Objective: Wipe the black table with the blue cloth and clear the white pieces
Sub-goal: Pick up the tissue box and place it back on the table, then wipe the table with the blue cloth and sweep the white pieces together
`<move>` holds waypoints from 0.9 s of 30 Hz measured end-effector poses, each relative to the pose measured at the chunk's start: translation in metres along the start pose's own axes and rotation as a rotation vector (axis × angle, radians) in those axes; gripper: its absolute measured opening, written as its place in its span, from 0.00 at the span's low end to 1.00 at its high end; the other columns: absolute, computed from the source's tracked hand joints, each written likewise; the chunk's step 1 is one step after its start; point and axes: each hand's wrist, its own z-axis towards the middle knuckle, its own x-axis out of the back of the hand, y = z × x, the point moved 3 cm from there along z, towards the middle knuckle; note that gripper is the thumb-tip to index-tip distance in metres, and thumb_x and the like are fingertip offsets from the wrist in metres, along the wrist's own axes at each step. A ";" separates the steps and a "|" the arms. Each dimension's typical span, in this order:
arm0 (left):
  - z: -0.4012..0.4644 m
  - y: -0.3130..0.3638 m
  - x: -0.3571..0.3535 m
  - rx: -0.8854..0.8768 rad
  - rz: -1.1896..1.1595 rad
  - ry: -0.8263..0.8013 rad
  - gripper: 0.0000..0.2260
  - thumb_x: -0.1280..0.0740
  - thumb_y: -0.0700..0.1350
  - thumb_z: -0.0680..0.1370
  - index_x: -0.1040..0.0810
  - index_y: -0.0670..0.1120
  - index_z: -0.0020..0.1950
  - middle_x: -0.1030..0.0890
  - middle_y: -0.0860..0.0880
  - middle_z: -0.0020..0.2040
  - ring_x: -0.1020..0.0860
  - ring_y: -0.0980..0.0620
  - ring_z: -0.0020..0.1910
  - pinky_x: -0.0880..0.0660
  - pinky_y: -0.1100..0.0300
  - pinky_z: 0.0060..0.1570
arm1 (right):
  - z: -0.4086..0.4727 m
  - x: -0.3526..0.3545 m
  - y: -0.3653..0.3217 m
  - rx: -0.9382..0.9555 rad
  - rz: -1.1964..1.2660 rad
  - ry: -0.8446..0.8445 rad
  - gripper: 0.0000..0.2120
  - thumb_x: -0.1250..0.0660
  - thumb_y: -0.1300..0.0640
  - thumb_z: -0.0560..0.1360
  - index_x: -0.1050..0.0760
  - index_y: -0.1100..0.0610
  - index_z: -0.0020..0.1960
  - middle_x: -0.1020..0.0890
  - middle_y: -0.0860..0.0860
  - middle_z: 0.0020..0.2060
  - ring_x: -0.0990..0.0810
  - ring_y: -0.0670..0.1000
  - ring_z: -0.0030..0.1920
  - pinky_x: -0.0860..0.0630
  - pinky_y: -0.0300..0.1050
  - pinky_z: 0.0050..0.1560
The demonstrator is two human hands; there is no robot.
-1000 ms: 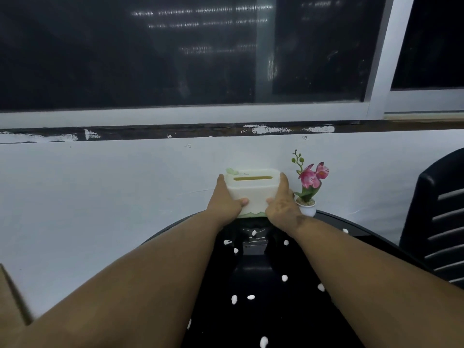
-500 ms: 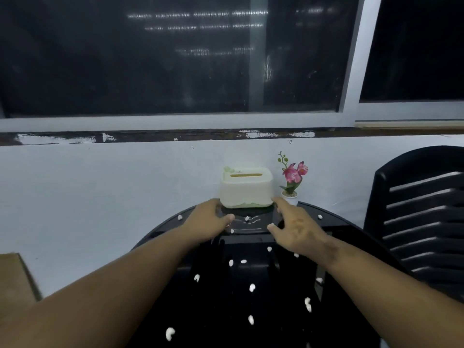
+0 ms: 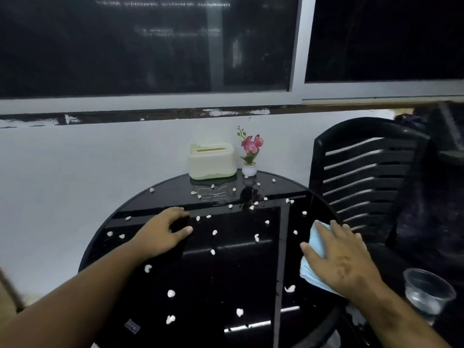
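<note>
Under right hand (image 3: 344,262), blue cloth (image 3: 315,252) lengthwise near-to-far.

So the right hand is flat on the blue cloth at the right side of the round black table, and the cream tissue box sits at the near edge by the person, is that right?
Not quite. The head view shows the cream plastic tissue box at the far edge of the round black glossy table, by the wall, beside the small potted pink flower. The rest holds: the right hand lies flat on the light blue cloth at the table's right side.
</note>
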 end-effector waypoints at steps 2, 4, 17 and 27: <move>-0.001 0.000 -0.001 0.005 0.004 -0.004 0.22 0.32 0.57 0.76 0.26 0.54 0.68 0.31 0.56 0.73 0.30 0.55 0.68 0.29 0.58 0.62 | 0.000 0.000 0.002 -0.040 -0.016 0.008 0.41 0.50 0.30 0.75 0.52 0.52 0.80 0.47 0.53 0.80 0.52 0.57 0.79 0.56 0.56 0.78; -0.002 0.000 -0.001 0.012 -0.005 -0.011 0.21 0.32 0.57 0.76 0.26 0.55 0.68 0.31 0.56 0.72 0.30 0.55 0.68 0.29 0.56 0.64 | -0.004 0.001 0.003 -0.123 -0.021 -0.013 0.42 0.50 0.29 0.74 0.53 0.51 0.80 0.52 0.53 0.80 0.55 0.60 0.79 0.55 0.60 0.77; 0.000 0.000 0.000 -0.011 -0.070 -0.001 0.14 0.30 0.54 0.75 0.27 0.62 0.60 0.28 0.60 0.67 0.28 0.56 0.65 0.29 0.60 0.57 | -0.004 -0.001 0.005 -0.007 -0.141 -0.113 0.13 0.46 0.54 0.82 0.32 0.51 0.65 0.53 0.59 0.79 0.53 0.73 0.75 0.32 0.66 0.63; 0.007 -0.003 -0.001 -0.006 -0.066 0.015 0.15 0.29 0.53 0.74 0.23 0.56 0.60 0.26 0.60 0.63 0.27 0.56 0.61 0.32 0.58 0.60 | 0.051 0.001 0.011 0.157 -0.454 -0.164 0.13 0.53 0.59 0.83 0.30 0.56 0.54 0.53 0.58 0.80 0.56 0.65 0.79 0.46 0.78 0.69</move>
